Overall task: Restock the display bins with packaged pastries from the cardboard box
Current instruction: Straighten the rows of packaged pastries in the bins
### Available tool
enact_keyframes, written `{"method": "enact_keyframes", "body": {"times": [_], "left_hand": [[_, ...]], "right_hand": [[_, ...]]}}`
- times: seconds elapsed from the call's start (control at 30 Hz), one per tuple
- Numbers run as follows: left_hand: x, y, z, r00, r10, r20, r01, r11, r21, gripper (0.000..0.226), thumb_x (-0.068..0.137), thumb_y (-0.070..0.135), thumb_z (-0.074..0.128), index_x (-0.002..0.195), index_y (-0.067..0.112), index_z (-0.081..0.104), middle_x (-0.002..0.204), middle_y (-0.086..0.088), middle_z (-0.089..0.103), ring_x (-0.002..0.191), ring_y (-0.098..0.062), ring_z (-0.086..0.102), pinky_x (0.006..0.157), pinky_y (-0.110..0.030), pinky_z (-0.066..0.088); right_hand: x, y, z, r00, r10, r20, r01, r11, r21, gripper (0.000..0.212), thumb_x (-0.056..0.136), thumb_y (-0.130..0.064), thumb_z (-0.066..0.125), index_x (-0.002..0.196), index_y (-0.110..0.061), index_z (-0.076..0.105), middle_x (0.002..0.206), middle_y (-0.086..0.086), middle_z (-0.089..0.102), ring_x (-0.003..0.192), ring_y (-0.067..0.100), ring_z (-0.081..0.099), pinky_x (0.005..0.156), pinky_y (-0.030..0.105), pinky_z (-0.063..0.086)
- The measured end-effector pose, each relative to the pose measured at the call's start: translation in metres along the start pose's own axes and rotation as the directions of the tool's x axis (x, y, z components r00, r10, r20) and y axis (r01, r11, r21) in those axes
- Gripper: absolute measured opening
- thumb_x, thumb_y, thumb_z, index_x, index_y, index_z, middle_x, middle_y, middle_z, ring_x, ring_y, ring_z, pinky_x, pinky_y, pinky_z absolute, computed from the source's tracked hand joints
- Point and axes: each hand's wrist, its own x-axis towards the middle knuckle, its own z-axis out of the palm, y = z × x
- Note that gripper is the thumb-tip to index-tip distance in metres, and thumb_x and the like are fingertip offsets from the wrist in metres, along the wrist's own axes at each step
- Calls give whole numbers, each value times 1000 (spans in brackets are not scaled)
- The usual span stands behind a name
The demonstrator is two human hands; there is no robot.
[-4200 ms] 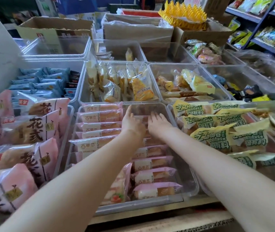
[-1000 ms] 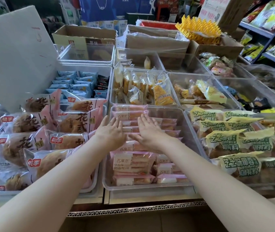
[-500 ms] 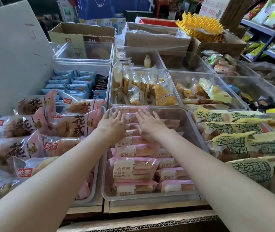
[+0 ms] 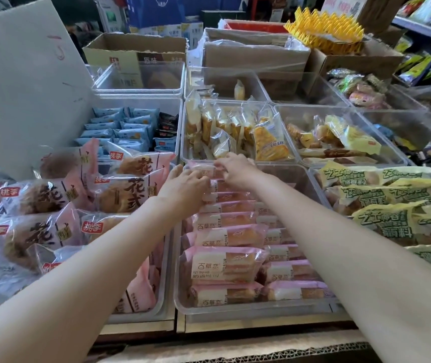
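Both hands at the far end of the centre display bin, seating a pink packaged pastry.

The left hand [image 4: 185,186] and right hand [image 4: 236,169] each hold the topmost pink pastry pack [image 4: 204,170] with a narrow grip, fingers curled on its ends, at the back of the clear bin [image 4: 235,309]. Rows of like packs [image 4: 225,238] fill the bin below. The pack appears light, soft and crushable, its film slippery; holding it by the two crimped ends would likely spare the pastry. A cardboard edge [image 4: 274,353] lies at bottom.
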Motion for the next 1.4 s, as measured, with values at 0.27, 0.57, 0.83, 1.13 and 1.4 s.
{"method": "enact_keyframes", "body": {"times": [0.27, 0.57, 0.83, 1.13, 1.4], "left_hand": [[11, 0, -5, 997, -12, 72, 9, 999, 49, 51, 88, 31, 55, 136, 22, 40, 139, -2, 43, 125, -27, 29, 103, -41, 26], [25, 3, 6, 998, 2, 63, -9, 995, 104, 52, 82, 20, 62, 129, 12, 41, 133, -5, 46, 127, -22, 39, 105, -38, 29], [26, 2, 8, 988, 9, -153, 26, 974, 226, 45, 85, 16, 60, 127, 11, 44, 131, -6, 48, 125, -24, 39, 106, -35, 26], [27, -24, -21, 991, -104, -87, 65, 928, -368, 40, 83, 48, 59, 111, 20, 60, 119, -4, 55, 109, -20, 50, 93, -36, 42], [23, -23, -9, 996, 78, -35, -83, 974, -211, 44, 84, 39, 63, 123, 19, 56, 146, -1, 37, 123, -21, 47, 103, -37, 38]], "right_hand": [[5, 2, 2, 996, 46, 78, -50, 998, 47, 35, 94, -11, 47, 127, -20, 52, 142, 11, 29, 132, 36, 24, 111, 51, 26], [10, 7, 0, 972, -43, -231, 57, 997, 56, 37, 89, 2, 49, 121, -13, 59, 123, 10, 59, 118, 26, 45, 95, 34, 40], [19, 11, -1, 970, -111, -217, 98, 993, -69, 29, 92, -5, 52, 117, -16, 63, 127, 4, 50, 122, 26, 38, 100, 39, 34], [13, 27, -6, 996, -39, -82, 65, 937, 343, 35, 98, -28, 47, 132, -21, 53, 139, 9, 42, 130, 27, 36, 111, 44, 29], [-16, 46, -12, 959, -253, -125, 264, 961, 79, 26, 93, -13, 53, 117, -16, 62, 136, 4, 43, 127, 23, 34, 111, 45, 28]]}}
